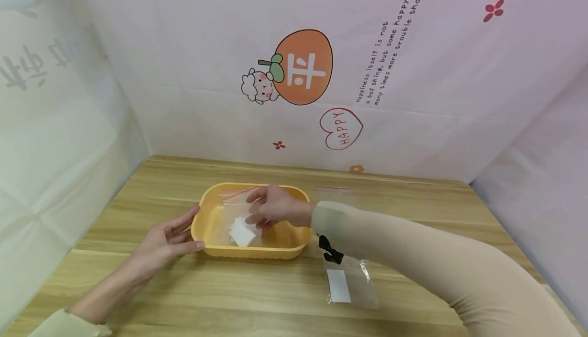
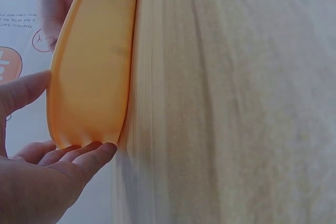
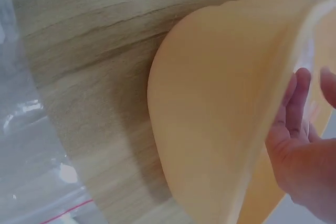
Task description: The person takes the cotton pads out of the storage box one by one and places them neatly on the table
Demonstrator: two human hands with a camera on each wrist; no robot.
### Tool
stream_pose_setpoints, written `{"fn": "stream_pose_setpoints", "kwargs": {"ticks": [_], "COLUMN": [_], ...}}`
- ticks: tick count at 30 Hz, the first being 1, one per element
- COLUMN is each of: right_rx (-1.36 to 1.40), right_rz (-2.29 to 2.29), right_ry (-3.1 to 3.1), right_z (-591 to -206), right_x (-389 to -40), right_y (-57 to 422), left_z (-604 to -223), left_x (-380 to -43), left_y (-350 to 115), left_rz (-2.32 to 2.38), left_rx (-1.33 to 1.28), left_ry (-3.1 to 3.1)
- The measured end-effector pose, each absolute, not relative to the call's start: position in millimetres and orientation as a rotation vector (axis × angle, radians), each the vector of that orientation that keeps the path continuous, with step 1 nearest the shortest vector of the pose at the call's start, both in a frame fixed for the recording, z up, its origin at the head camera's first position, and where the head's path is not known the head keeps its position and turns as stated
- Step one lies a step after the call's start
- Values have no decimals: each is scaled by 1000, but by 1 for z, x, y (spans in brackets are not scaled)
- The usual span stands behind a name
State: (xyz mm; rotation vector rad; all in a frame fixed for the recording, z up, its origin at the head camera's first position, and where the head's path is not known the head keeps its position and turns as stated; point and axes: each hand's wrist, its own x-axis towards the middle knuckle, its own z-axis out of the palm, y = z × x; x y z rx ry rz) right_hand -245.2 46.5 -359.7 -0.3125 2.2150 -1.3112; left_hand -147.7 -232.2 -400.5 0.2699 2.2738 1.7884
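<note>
A yellow plastic tub (image 1: 280,250) stands on the wooden table. My left hand (image 1: 162,242) holds its left end, thumb towards the front corner and fingers at the end wall; the left wrist view shows those fingertips against the tub's outer side (image 2: 94,66). Inside the tub lies a clear zip bag (image 1: 226,214) with a pink closure line, and several white square pieces (image 1: 242,232) show at it. Over the bag, my right hand (image 1: 275,207) reaches in with loosely bent fingers. In the right wrist view, thumb and fingers (image 3: 298,98) are apart, with nothing visible between them.
Right of the tub, a clear zip bag (image 1: 362,288) with a white rectangle (image 1: 339,286) lies flat, partly under the right forearm. A small black object (image 1: 332,251) shows beside the right cuff; its kind is unclear. Printed white sheeting (image 1: 206,122) borders the table behind and at both sides.
</note>
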Motion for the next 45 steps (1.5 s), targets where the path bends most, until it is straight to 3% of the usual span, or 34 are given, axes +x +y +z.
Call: {"fn": "stream_pose_setpoints", "kwargs": {"ticks": [26, 45], "right_rx": [-506, -524], "right_rz": [-1209, -1152], "right_ry": [2329, 2409], "right_z": [-317, -258], "right_x": [-226, -226], "right_y": [71, 150], "left_z": [-402, -402], "left_x": [-145, -144], "left_y": [-233, -229], "left_rz": [1781, 1808], "left_rx": [253, 267], "left_ry": [2311, 2291]}}
